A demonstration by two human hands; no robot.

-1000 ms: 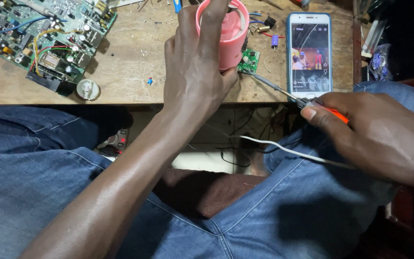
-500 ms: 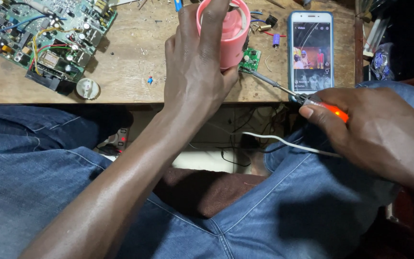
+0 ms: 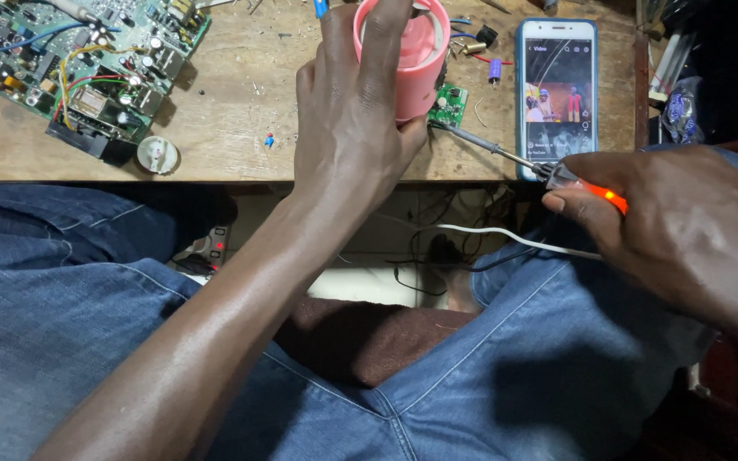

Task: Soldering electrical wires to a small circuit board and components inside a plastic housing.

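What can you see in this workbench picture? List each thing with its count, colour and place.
pink cylindrical device: one, pink, held above the bench
small circuit board: one, green, under the pink device
soldering iron: one, metal shaft, orange handle, tip at the small board
large circuit board: one, green, bench top left
round white part: one, white, near the bench front edge
smartphone: one, blue case, screen lit, bench right
wooden bench: one, brown
left hand: grip around the pink device
right hand: grip on the iron's handle

We count two circuit boards — one large (image 3: 79, 68), one small (image 3: 448, 104) — plus one pink cup (image 3: 412, 55), one soldering iron (image 3: 548, 175), one phone (image 3: 559, 94), one round white cap (image 3: 157, 154).
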